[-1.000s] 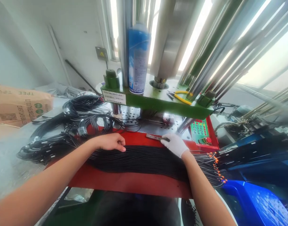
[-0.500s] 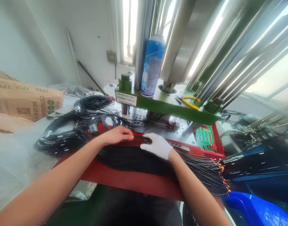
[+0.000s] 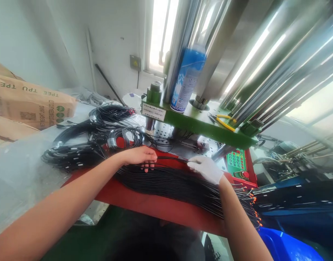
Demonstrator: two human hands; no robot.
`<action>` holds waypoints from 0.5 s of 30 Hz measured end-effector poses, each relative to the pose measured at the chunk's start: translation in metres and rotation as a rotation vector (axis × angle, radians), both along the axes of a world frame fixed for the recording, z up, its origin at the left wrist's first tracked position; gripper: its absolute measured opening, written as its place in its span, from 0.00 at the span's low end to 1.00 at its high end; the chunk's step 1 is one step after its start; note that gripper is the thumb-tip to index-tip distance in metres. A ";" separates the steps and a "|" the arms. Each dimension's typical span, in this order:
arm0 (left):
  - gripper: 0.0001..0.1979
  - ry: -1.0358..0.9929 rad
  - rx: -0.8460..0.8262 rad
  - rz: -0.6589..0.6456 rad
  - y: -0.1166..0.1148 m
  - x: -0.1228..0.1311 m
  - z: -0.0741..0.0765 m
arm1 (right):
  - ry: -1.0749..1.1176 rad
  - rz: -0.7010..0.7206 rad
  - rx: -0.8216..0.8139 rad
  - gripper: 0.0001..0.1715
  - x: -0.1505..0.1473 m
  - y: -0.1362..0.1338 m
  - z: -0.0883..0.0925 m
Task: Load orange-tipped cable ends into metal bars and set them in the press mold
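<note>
Black cables point(image 3: 169, 158) stretch between my two hands, just above the red machine bed. My bare left hand point(image 3: 141, 156) has its fingers curled round their left part. In a white glove, my right hand point(image 3: 205, 167) pinches the cables farther right. Below both hands lies a long bundle of black cables point(image 3: 166, 185) with orange tips point(image 3: 254, 203) at its right end. The bundle rests on the red surface point(image 3: 133, 204). Coiled black cables point(image 3: 71, 156) are heaped left of my left hand.
A green press plate point(image 3: 193, 125) stands behind my hands, carrying a blue spray can point(image 3: 188, 78) and yellow-handled pliers point(image 3: 223, 121). Steel columns rise from it. A control panel point(image 3: 236, 163) sits at right, a blue bin point(image 3: 288, 244) at lower right, paper sacks point(image 3: 33, 101) at left.
My right hand has moved right, away from my left hand, so more cable shows between them. My left hand stays in nearly the same place. The camera view has shifted slightly.
</note>
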State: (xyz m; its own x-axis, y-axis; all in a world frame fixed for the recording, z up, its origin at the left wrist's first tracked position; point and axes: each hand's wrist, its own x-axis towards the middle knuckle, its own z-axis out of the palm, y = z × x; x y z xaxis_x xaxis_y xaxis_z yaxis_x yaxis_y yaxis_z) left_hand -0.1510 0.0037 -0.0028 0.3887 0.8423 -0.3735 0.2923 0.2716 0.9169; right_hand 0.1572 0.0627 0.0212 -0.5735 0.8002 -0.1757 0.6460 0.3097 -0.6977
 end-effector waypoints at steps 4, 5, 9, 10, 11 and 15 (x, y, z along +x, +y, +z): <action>0.21 -0.023 0.005 0.038 0.001 0.001 0.001 | 0.009 -0.014 0.001 0.16 -0.001 -0.003 -0.003; 0.21 -0.023 0.014 0.045 0.001 0.001 0.002 | 0.013 -0.031 0.019 0.16 -0.003 -0.003 -0.004; 0.20 -0.020 0.060 0.064 -0.001 0.001 0.005 | 0.001 -0.042 0.113 0.18 -0.010 -0.002 -0.004; 0.20 -0.023 0.066 0.062 -0.002 0.001 0.006 | -0.011 -0.026 0.115 0.19 -0.011 -0.002 -0.003; 0.20 -0.026 0.069 0.060 -0.002 0.000 0.006 | -0.022 -0.007 0.108 0.20 -0.013 -0.003 -0.002; 0.19 -0.044 0.062 0.092 -0.001 -0.001 0.005 | -0.019 0.063 0.059 0.24 -0.021 -0.011 -0.002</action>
State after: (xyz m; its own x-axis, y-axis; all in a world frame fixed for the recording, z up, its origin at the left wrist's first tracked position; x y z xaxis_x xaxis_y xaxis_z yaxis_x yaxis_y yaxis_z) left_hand -0.1516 0.0025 0.0026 0.3234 0.8962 -0.3037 0.2281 0.2377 0.9442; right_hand 0.1359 0.0512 0.0191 -0.6197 0.7720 -0.1412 0.6372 0.3899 -0.6648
